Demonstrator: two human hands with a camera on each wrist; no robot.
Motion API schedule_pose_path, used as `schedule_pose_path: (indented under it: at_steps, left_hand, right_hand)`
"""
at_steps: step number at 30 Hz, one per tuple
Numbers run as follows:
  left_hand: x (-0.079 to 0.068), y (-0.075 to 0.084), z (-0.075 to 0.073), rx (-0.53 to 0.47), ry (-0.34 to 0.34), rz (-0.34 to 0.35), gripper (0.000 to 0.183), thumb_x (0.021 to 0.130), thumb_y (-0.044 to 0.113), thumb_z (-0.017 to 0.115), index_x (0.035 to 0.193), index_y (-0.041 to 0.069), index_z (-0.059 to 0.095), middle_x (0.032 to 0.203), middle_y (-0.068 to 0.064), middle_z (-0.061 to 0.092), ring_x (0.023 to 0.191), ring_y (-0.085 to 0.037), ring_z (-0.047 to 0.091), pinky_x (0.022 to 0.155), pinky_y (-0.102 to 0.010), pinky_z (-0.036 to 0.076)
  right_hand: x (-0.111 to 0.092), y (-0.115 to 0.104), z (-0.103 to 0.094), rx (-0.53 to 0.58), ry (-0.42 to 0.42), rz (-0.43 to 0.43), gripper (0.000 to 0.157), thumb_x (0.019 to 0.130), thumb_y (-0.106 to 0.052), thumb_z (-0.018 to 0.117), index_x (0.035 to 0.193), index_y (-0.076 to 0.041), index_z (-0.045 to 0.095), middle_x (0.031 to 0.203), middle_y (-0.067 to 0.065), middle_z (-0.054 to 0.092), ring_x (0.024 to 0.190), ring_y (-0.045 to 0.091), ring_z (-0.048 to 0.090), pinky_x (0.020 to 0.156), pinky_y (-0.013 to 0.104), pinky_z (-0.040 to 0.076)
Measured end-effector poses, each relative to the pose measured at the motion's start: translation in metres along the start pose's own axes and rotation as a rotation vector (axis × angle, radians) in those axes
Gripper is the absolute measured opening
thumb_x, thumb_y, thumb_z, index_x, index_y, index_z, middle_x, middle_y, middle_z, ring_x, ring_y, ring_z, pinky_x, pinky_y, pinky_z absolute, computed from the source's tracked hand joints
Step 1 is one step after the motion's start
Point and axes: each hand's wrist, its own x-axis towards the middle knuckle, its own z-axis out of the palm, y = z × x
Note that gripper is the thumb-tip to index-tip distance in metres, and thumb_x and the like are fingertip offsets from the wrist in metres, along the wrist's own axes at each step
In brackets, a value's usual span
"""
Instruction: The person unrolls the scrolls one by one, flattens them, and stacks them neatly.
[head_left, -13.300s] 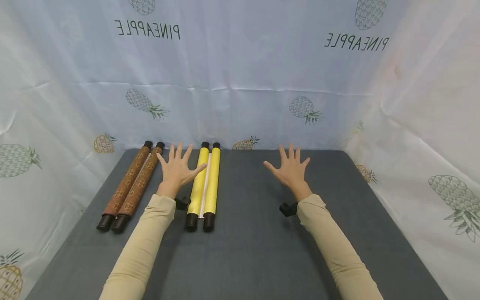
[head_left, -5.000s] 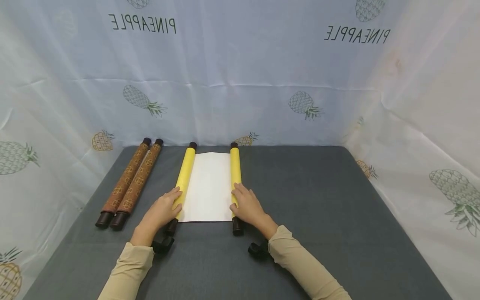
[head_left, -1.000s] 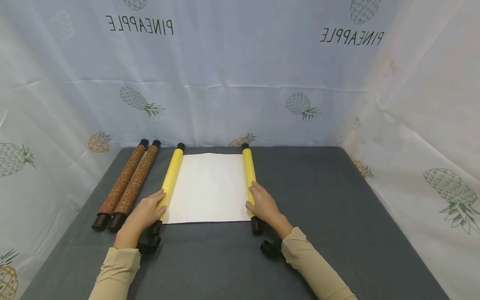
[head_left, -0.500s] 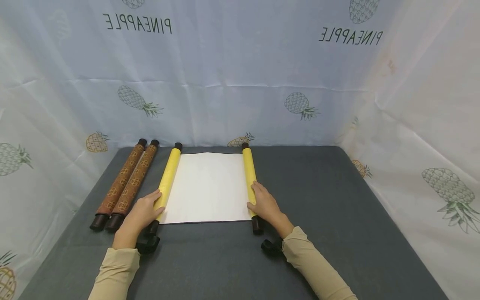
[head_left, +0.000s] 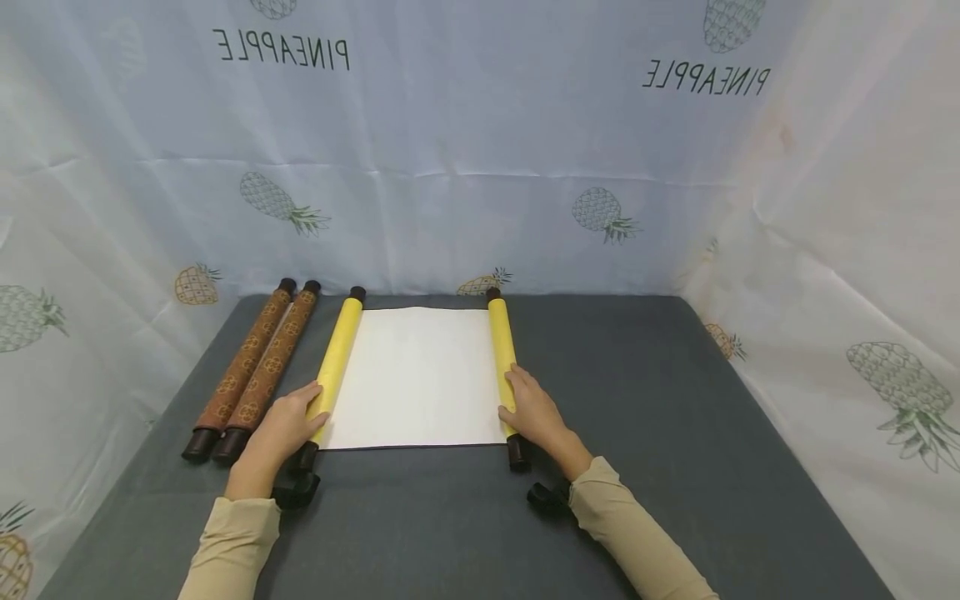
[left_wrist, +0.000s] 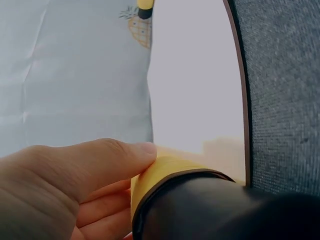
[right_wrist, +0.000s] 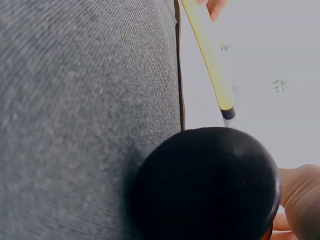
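A yellow scroll lies partly unrolled on the table, its blank white sheet (head_left: 416, 379) stretched between two yellow rollers with dark end knobs. My left hand (head_left: 281, 429) holds the left roller (head_left: 341, 342) near its close end; in the left wrist view the thumb (left_wrist: 117, 155) presses on the yellow roll beside the black knob (left_wrist: 200, 210). Around the near part of the right roller (head_left: 501, 333) curl the fingers of my right hand (head_left: 538, 412). A black knob (right_wrist: 210, 185) fills much of the right wrist view and hides most of that hand.
A brown patterned scroll (head_left: 270, 367), rolled from both sides, lies left of my left hand, close to it. The dark grey table (head_left: 637, 400) extends to the right and front. White pineapple-print curtains (head_left: 465, 125) stand behind and at both sides.
Earlier both hands were spread above the table and the yellow scroll was rolled up. The hands then gripped its rollers and drew them apart, widening the sheet. Over the last half second little moved.
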Motion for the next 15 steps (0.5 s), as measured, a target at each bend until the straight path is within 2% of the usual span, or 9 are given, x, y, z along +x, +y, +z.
schedule_pose_path:
  at_steps: [8, 15]
  left_hand:
    - [0.0005, -0.0033, 0.001, -0.006, -0.015, 0.008, 0.055, 0.089, 0.01, 0.064, 0.135, -0.015, 0.044, 0.142, -0.037, 0.04, 0.128, -0.054, 0.043, 0.104, -0.062, 0.039]
    - [0.0002, -0.0053, 0.0034, -0.003, 0.016, 0.055, 0.052, 0.088, 0.006, 0.062, 0.133, -0.015, 0.047, 0.144, -0.036, 0.04, 0.128, -0.054, 0.043, 0.104, -0.062, 0.039]
  right_hand:
    - [-0.0009, 0.0025, -0.0021, 0.003, 0.017, -0.033, 0.055, 0.085, -0.013, 0.064, 0.135, 0.004, 0.05, 0.149, 0.021, 0.043, 0.136, 0.038, 0.046, 0.106, 0.05, 0.045]
    - [-0.0019, 0.0054, -0.001, 0.003, 0.038, -0.075, 0.053, 0.084, -0.01, 0.062, 0.134, 0.006, 0.051, 0.149, 0.021, 0.043, 0.137, 0.037, 0.045, 0.107, 0.05, 0.044]
